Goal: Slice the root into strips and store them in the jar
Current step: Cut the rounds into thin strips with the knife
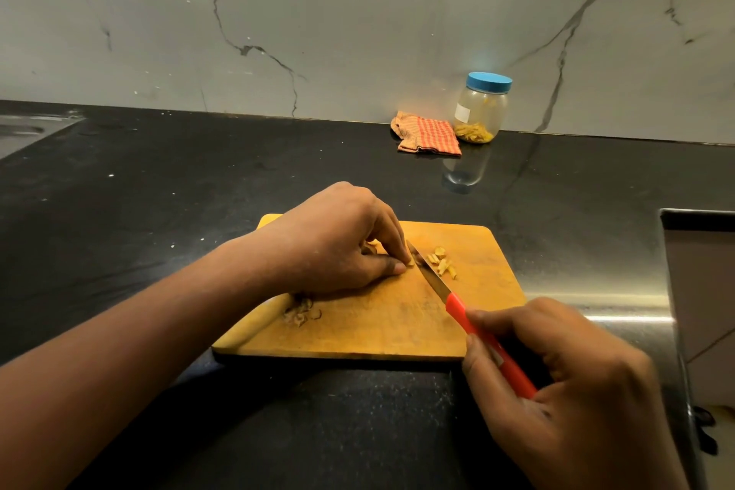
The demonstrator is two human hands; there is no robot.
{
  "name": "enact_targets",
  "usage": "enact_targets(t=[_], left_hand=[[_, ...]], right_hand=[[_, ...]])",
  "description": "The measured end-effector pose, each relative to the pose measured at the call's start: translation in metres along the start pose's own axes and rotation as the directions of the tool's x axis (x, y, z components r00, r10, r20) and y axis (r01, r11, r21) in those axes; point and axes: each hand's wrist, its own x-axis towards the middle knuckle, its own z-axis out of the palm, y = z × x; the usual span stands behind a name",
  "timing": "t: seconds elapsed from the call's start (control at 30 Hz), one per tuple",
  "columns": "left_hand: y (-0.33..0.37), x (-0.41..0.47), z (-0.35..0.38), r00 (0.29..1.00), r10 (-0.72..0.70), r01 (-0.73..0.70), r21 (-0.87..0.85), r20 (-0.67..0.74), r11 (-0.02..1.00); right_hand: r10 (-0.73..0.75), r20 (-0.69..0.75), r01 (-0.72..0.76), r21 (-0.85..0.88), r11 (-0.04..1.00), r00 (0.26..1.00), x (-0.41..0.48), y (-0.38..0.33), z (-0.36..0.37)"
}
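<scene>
STEP: slicing | left hand (338, 243) pinches root piece (409, 261) on cutting board (397, 322) | right hand (572, 382) grips knife (457, 304), blade just right of fingertips | jar (481, 111) far right, lidded

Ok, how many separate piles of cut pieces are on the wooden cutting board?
2: pale yellow strips just right of the red-handled knife, and brownish scraps near the wooden cutting board's left edge. The left hand pinches a root piece and may hide more.
</scene>
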Motion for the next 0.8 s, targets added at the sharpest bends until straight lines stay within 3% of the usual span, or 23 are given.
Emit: enact_targets(t=[0.27,0.6,0.8], left_hand=[[-0.0024,0.0003,-0.0036,0.998,0.008,-0.011,0.05,0.056,0.999],[-0.0031,-0.002,-0.0041,0.999,0.008,-0.01,0.067,0.04,0.998],[-0.0035,-0.0025,0.0054,0.998,0.006,-0.004,0.035,-0.061,0.999]], right_hand=[[-0.037,0.107,0.044,-0.064,0.997,0.994,0.0072,0.0003,0.0056],[0.036,-0.053,-0.036,0.003,0.999,0.998,0.0001,-0.0026,-0.0017],[0.024,-0.041,-0.023,0.027,0.999,0.999,0.0001,-0.0054,-0.0028]])
